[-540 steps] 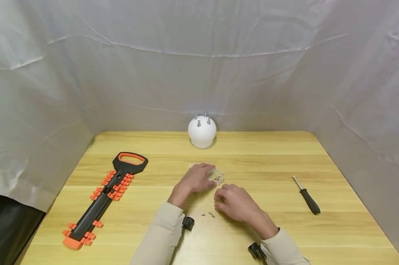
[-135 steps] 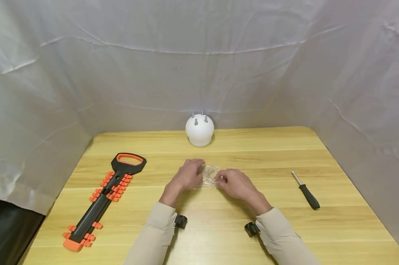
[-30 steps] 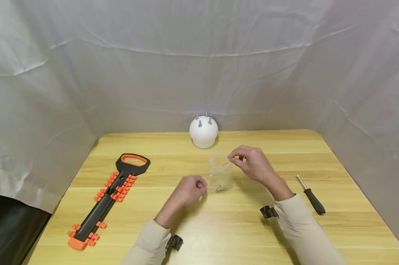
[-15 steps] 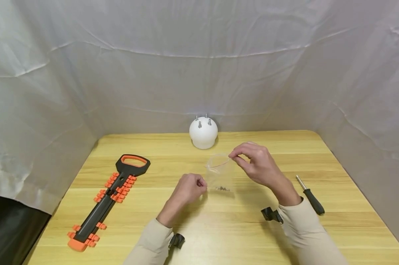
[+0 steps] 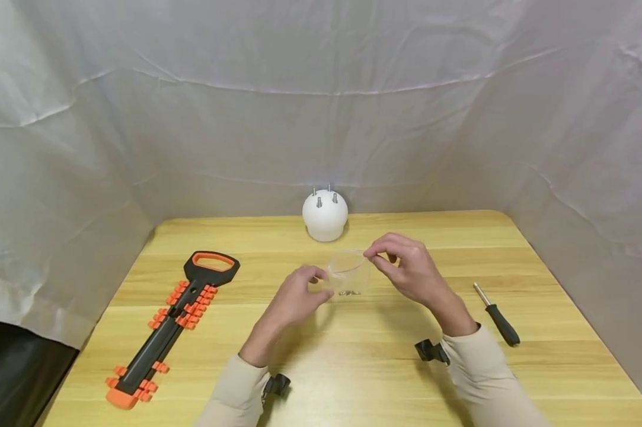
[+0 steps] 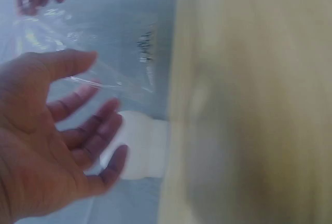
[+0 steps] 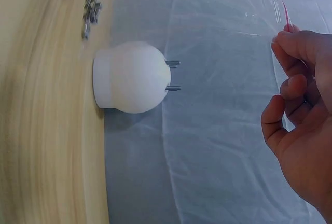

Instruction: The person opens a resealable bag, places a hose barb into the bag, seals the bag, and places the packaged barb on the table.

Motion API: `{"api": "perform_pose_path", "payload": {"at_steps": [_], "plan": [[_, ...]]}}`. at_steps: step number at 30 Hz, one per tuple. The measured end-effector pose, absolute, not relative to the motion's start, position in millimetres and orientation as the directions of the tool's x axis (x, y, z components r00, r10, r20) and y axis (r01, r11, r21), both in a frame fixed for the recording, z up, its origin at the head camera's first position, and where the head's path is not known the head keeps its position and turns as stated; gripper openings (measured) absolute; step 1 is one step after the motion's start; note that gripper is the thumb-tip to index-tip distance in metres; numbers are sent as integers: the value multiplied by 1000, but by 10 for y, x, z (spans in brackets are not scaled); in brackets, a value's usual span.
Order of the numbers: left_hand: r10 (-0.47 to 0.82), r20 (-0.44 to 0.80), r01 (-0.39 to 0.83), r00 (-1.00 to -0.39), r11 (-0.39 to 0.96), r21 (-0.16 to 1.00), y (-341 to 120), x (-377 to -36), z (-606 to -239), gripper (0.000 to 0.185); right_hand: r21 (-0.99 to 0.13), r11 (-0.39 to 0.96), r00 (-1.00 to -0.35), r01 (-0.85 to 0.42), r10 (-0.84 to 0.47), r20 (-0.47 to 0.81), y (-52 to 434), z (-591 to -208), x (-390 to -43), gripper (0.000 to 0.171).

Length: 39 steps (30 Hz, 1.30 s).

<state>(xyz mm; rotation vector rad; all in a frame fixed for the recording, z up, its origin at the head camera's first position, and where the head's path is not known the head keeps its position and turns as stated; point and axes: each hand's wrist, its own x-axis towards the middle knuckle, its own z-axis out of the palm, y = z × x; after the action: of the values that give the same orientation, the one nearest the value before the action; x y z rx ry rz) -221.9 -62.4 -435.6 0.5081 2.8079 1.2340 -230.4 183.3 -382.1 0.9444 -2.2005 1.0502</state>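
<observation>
A clear zip-lock bag with a reddish line along its mouth hangs over the table, its mouth spread apart. Several small metal pieces, too small to identify, lie along its bottom. My right hand pinches the bag's upper right corner between thumb and forefinger; the right wrist view shows this grip at the red line. At the bag's left edge is my left hand, thumb and fingers parted. The left wrist view shows its fingers loosely bent, with the thumb over the bag's edge; contact is unclear.
A white ball-shaped object with upright metal pins stands at the table's back. To the left lies a black bar with a handle and orange clips. A black-handled driver lies on the right. Grey cloth surrounds the table.
Over the last half second my left hand's pinching fingers have parted and moved up the bag's left edge. Loose metal pieces that lay on the table 18 seconds ago are gone from there.
</observation>
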Motion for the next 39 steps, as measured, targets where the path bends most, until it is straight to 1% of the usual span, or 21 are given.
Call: {"api": "perform_pose_path", "payload": {"at_steps": [3, 7, 10, 15, 17, 19, 22, 24, 25, 28, 31, 35, 39], "plan": [[295, 224, 359, -929, 567, 741, -655, -2213, -4266, 29, -455, 456, -624, -765, -354, 696, 1831, -3842, -2307, 16], [259, 393, 470, -882, 512, 719, -656, -2208, -4191, 18, -471, 459, -639, -753, -342, 689, 1836, -3842, -2298, 14], [234, 471, 521, -850, 503, 690, -630, -2210, -4174, 13, -484, 452, -646, -749, -337, 685, 1841, -3849, -2290, 13], [198, 538, 558, -819, 492, 668, -573, -2221, -4192, 13, -492, 435, -643, -754, -332, 690, 1849, -3878, -2286, 13], [178, 564, 569, -806, 493, 658, -558, -2222, -4192, 13, -513, 437, -660, -739, -317, 681, 1851, -3895, -2280, 14], [153, 591, 580, -792, 491, 650, -548, -2221, -4183, 13, -558, 446, -705, -700, -302, 642, 1852, -3925, -2274, 19], [117, 622, 589, -774, 493, 641, -540, -2224, -4162, 13, -633, 493, -799, -597, -296, 523, 1846, -3997, -2262, 29], [97, 631, 588, -770, 491, 642, -537, -2230, -4151, 13, -653, 538, -846, -533, -318, 429, 1839, -4067, -2259, 32], [90, 631, 586, -770, 491, 645, -535, -2230, -4141, 13, -648, 560, -856, -517, -334, 394, 1835, -4109, -2262, 29], [79, 631, 582, -772, 488, 651, -536, -2237, -4117, 14, -620, 589, -854, -519, -384, 350, 1832, -4229, -2269, 15], [79, 630, 581, -773, 488, 652, -551, -2237, -4086, 14, -599, 589, -839, -543, -409, 359, 1848, -4320, -2276, 6], [77, 661, 599, -747, 510, 618, -586, -2238, -4044, 12, -566, 620, -840, -543, -409, 357, 1892, -4375, -2266, 5], [103, 686, 621, -720, 537, 571, -600, -2246, -4002, 10, -496, 676, -837, -546, -406, 368, 1922, -4378, -2264, 4]]}}
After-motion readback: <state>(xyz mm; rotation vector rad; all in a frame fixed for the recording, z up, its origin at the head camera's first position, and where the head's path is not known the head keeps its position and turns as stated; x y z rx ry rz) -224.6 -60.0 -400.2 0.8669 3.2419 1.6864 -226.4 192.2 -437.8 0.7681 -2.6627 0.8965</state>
